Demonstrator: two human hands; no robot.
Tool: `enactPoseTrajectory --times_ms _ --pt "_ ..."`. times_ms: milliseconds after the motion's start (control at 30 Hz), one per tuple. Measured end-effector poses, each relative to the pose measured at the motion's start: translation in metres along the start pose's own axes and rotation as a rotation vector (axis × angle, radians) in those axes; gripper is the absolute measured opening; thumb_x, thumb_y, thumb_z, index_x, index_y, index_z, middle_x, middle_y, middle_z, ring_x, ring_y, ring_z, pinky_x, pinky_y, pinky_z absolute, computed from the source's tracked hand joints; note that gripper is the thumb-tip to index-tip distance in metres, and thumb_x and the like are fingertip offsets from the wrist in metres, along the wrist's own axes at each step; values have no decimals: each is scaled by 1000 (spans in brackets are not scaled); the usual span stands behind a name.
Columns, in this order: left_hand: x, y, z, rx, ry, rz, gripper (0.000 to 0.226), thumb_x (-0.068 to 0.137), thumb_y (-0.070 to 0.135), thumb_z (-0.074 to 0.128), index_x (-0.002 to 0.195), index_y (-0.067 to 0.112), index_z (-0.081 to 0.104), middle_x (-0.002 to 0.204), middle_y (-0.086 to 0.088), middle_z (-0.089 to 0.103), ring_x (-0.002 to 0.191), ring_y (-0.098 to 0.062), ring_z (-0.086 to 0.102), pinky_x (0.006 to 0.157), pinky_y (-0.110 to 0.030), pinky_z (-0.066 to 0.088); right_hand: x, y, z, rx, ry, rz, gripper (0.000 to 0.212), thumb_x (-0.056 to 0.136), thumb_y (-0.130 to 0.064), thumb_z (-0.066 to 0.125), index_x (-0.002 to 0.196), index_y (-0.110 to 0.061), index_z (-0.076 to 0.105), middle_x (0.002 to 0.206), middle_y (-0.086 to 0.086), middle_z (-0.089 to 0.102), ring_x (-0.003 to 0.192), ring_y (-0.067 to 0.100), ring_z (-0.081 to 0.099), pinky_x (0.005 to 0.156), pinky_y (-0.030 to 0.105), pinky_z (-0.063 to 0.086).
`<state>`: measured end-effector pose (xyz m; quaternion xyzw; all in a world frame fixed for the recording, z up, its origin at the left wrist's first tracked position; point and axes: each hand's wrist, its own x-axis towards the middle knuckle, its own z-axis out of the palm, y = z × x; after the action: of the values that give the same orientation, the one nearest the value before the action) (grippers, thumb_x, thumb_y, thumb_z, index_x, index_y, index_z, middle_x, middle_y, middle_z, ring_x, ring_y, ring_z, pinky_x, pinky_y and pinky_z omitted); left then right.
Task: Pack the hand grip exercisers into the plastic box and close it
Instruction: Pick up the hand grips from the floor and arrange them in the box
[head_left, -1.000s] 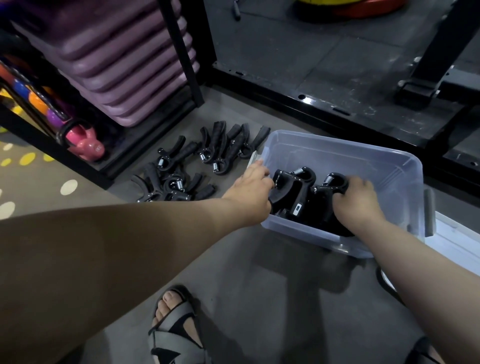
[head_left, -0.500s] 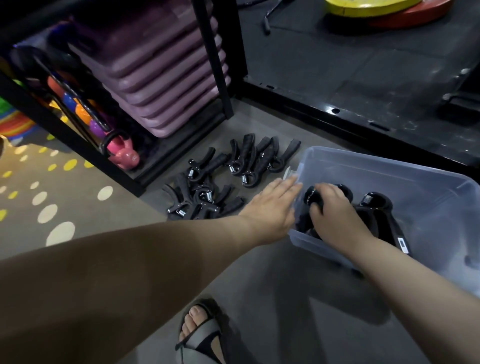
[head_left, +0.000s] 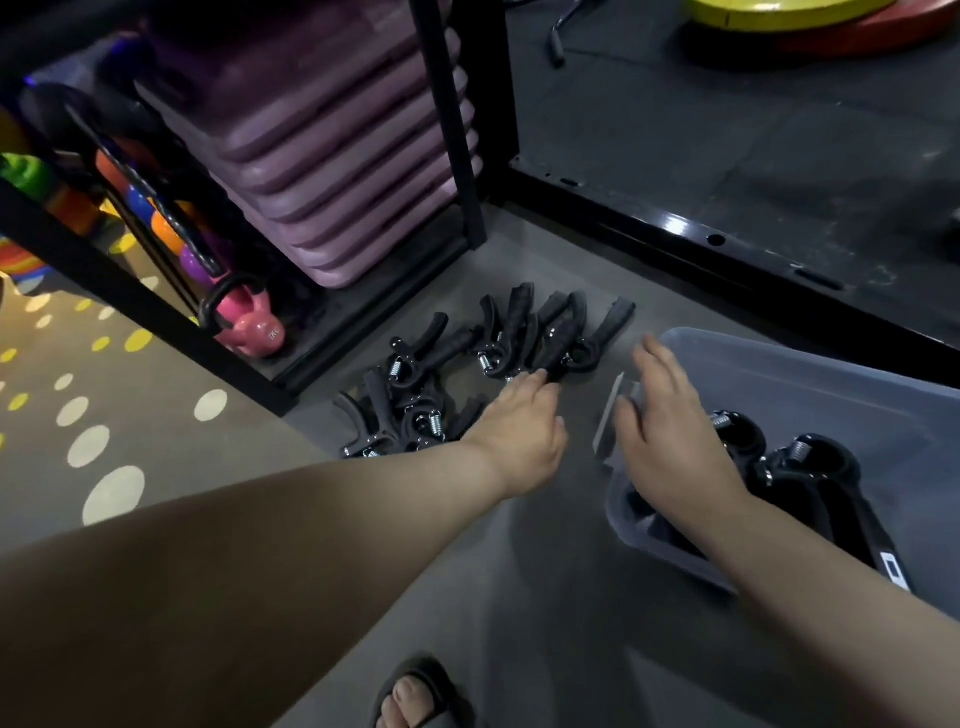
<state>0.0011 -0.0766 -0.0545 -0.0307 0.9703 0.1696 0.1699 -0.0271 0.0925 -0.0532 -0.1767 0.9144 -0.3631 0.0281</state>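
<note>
Several black hand grip exercisers (head_left: 540, 338) lie loose on the grey floor, with a second heap (head_left: 400, 415) nearer to me. My left hand (head_left: 524, 431) reaches over them, its fingertips touching the lower end of one exerciser, nothing gripped. A clear plastic box (head_left: 831, 374) stands at the right with black exercisers (head_left: 810, 467) inside. My right hand (head_left: 670, 436) hovers over the box's left end, fingers spread, holding nothing.
A black rack (head_left: 452, 130) holds stacked purple step platforms (head_left: 332, 171) and coloured weights; a pink kettlebell (head_left: 249, 322) stands at its base. A black frame rail (head_left: 727, 244) runs behind the box. My sandalled foot (head_left: 415, 696) is below.
Both hands have come out of the box. My left hand moved left to the loose exercisers on the floor, and my right hand let go of those in the box and lifted to its left end.
</note>
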Motion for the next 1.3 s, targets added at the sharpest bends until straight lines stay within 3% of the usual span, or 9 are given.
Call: enactPoseTrajectory --times_ms 200,367,467,633,700,833,933,1100,1300 --pt "49 -16 -38 89 -118 -71 34 93 24 44 124 12 52 136 -9 46 127 -32 47 104 -43 41 10 -2 20 -221 -61 -12 64 96 -25 44 153 -5 22 163 8 10 150 18 -11 119 27 -8" --pt "106 -18 -58 209 -168 -93 19 90 24 43 102 13 53 116 -13 59 92 -35 58 83 -40 49 11 -10 18 -220 -114 44 70 92 -26 41 154 -4 17 163 4 3 147 16 -24 122 33 -3" --pt "129 -26 -39 234 -214 -60 33 92 26 46 123 18 53 120 -12 52 104 -37 59 92 -46 48 9 -11 18 -237 -78 38 71 87 -27 39 151 1 26 162 11 14 148 19 -18 122 39 9" --pt "148 -42 -2 202 -241 -173 62 95 41 51 151 32 25 146 -11 27 132 -38 39 108 -50 36 8 -5 25 -228 -73 27 71 85 -29 35 149 1 30 160 11 20 150 22 -11 121 42 18" --pt "148 -43 17 208 -183 -233 66 93 45 54 149 25 26 146 -10 20 135 -34 30 110 -51 33 8 -4 25 -199 -59 16 72 83 -30 32 148 1 33 159 10 22 151 22 -9 121 43 20" --pt "144 -43 43 224 4 -267 48 92 44 54 130 16 46 137 -8 25 130 -28 29 106 -49 30 6 -2 25 -162 -76 -8 71 84 -28 36 150 -1 29 160 6 19 149 18 -17 122 33 3" --pt "146 -47 42 233 1 -302 44 87 41 56 124 17 52 133 -7 27 127 -29 30 108 -50 27 7 -3 24 -134 -70 -7 70 85 -24 42 150 -2 29 160 5 18 148 16 -19 121 30 -2" --pt "136 -53 45 368 128 -203 40 88 39 50 119 14 56 133 -6 32 126 -28 33 113 -50 16 6 -4 24 -121 -58 -25 68 88 -20 47 151 -2 28 160 5 18 147 15 -23 120 29 -3" --pt "116 -46 26 242 250 -195 41 100 36 38 124 5 48 131 -10 36 120 -28 43 106 -44 31 6 -7 19 -174 -73 -27 65 89 -23 47 148 -1 33 159 9 23 149 22 -17 122 36 5"
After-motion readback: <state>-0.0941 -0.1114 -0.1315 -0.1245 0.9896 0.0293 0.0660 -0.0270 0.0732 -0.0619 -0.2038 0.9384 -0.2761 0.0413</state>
